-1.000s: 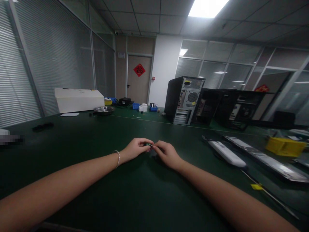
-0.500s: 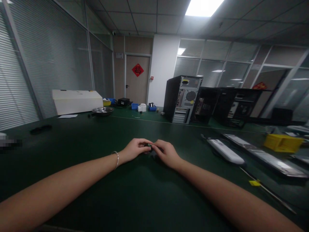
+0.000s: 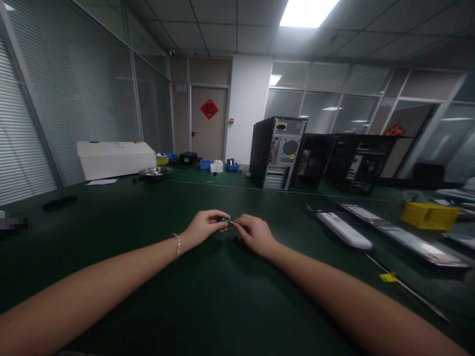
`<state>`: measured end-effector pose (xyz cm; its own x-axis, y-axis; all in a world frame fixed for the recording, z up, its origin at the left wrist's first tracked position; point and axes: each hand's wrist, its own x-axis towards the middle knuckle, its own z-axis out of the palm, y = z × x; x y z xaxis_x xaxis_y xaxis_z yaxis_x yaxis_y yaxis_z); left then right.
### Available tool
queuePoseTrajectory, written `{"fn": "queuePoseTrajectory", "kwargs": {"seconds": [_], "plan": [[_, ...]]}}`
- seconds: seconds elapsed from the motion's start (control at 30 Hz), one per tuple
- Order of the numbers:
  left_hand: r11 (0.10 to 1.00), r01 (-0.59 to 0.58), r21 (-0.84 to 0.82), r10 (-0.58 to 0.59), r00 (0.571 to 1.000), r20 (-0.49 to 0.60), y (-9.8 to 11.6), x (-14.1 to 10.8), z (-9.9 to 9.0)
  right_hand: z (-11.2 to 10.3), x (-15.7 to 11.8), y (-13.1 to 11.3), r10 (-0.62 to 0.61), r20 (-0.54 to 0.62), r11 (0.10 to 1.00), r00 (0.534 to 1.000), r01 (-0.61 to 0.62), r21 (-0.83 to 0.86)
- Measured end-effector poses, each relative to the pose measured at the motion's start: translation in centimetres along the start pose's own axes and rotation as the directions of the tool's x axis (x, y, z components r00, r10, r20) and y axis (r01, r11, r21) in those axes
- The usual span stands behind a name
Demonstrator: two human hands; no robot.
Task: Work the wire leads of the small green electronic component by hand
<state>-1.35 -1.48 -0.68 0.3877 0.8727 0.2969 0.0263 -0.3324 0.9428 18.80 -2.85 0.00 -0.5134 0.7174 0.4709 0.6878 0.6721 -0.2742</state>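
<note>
Above the middle of the dark green table (image 3: 208,287), my left hand (image 3: 205,225) pinches a small green piece (image 3: 224,219) that looks like a little circuit board. A bracelet circles that wrist. Facing it from the right, my right hand (image 3: 256,233) has thumb and forefinger closed on a tiny light-coloured tip (image 3: 231,223) at the green piece's right end. Whether this tip is part of the board or a separate bit is too small to tell. The fingertips of both hands are a short gap apart, and fingers cover part of the piece.
Black computer towers (image 3: 276,153) stand at the back right. On the right lie a long white device (image 3: 345,230), metal-topped panels (image 3: 404,237), a yellow bin (image 3: 430,215) and a thin rod (image 3: 419,296) with a yellow tag. A metal bowl (image 3: 156,172) and white box (image 3: 117,160) sit back left.
My left hand has shifted slightly left, away from the right fingertips, and more of the green piece shows. My right hand has barely moved. The view has turned a little to the right.
</note>
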Motion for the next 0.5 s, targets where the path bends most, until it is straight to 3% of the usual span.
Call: {"fn": "queuePoseTrajectory", "kwargs": {"seconds": [0.17, 0.5], "plan": [[1.000, -0.002, 0.020, 0.002, 1.000, 0.006, 0.25, -0.08, 0.13, -0.14, -0.05, 0.06, -0.021, 0.012, 0.999, 1.000, 0.020, 0.036], [0.993, 0.062, -0.099, -0.062, 0.998, 0.000, 0.27, -0.05, 0.29, 0.09, 0.01, 0.36, -0.030, -0.014, 0.981, 0.999, 0.032, 0.192]]}}
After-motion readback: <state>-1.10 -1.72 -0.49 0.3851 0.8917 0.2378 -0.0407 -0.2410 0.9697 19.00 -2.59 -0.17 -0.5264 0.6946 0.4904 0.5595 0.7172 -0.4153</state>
